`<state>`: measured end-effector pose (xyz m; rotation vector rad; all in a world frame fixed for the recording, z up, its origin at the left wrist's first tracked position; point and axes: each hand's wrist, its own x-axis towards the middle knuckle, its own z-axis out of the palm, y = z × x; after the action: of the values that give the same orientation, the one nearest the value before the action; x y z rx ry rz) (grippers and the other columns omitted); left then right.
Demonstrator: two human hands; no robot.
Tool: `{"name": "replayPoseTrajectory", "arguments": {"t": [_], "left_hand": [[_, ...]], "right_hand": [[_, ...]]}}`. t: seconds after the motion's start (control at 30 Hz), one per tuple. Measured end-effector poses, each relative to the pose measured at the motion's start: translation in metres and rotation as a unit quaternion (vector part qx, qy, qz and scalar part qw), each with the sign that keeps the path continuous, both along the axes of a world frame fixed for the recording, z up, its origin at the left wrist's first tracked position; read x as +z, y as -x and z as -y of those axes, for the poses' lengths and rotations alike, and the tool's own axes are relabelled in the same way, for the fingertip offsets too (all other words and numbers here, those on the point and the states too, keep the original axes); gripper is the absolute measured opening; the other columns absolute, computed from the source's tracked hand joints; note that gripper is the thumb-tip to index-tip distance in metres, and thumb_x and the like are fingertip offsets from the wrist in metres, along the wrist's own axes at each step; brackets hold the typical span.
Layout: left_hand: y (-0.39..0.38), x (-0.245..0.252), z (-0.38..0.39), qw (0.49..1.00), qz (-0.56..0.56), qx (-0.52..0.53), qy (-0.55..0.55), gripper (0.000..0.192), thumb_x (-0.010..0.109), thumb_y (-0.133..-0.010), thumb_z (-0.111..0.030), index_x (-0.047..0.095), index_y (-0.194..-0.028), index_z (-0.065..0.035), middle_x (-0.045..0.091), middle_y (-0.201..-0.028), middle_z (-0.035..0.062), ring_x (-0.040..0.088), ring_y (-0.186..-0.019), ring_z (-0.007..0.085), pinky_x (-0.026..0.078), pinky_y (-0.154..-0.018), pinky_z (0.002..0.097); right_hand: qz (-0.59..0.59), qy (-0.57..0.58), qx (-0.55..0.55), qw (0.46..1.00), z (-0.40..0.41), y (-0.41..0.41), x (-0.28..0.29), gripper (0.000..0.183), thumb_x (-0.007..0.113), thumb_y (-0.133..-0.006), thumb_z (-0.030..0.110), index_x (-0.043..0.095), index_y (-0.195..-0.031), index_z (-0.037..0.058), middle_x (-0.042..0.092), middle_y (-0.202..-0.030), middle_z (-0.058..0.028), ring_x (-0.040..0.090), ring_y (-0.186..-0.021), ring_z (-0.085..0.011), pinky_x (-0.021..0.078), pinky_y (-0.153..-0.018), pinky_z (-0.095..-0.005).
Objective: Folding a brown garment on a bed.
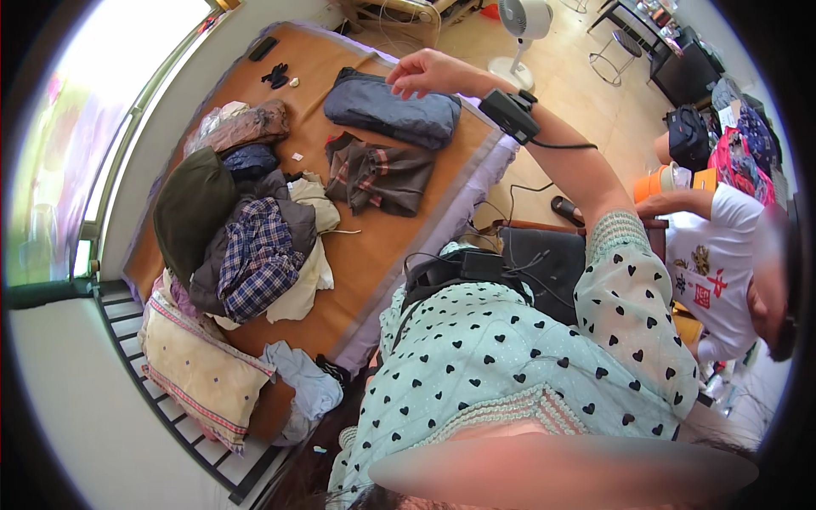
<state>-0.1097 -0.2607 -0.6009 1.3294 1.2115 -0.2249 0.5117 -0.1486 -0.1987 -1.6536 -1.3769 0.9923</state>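
Note:
My right hand [428,71] reaches over the far edge of a folded pair of blue denim garments or trousers [392,109]. Its fingers are loosely bent and hold nothing; whether they touch the cloth I cannot tell. A black device [510,115] with a cable is strapped at that wrist. Just nearer to me lies a folded dark grey-brown garment [389,175] with reddish plaid trim. My left hand is out of view. To the left, a loose heap holds a blue plaid shirt [258,255], a dark olive item [194,210] and cream cloth [312,204].
The clothes lie on a brown mat [376,255] covering a bed with a black metal frame [166,408]. A patterned pillow [197,370] and light blue cloth [303,379] are near its end. A white fan [519,38] stands beyond. Another person [714,274] sits at right.

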Motion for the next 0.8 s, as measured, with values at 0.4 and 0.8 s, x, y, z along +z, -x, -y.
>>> {"name": "replayPoseTrajectory", "arguments": {"t": [0.4,0.8], "left_hand": [[-0.036,-0.004,0.016,0.996,0.040,0.079,-0.027,0.031,0.055,-0.089,-0.022,0.061,-0.110,-0.0011,0.060,-0.109,0.0112,0.053,-0.099,0.0176,0.041,-0.086,0.0312],[-0.120,0.011,0.074,0.986,0.057,0.154,-0.030,0.031,0.055,-0.090,-0.023,0.060,-0.112,-0.0014,0.059,-0.112,0.0116,0.052,-0.101,0.0178,0.041,-0.088,0.0314]], "right_hand": [[-0.022,0.118,0.092,0.989,0.019,-0.005,-0.045,0.031,0.058,-0.091,0.022,0.058,-0.115,0.0026,0.066,-0.098,-0.0043,0.062,-0.084,-0.0100,0.0507,-0.072,-0.0254],[-0.111,0.134,0.076,0.982,-0.013,-0.040,-0.069,0.027,0.056,-0.092,0.019,0.059,-0.113,0.0022,0.066,-0.098,-0.0041,0.061,-0.087,-0.0102,0.0504,-0.076,-0.0249]]}}
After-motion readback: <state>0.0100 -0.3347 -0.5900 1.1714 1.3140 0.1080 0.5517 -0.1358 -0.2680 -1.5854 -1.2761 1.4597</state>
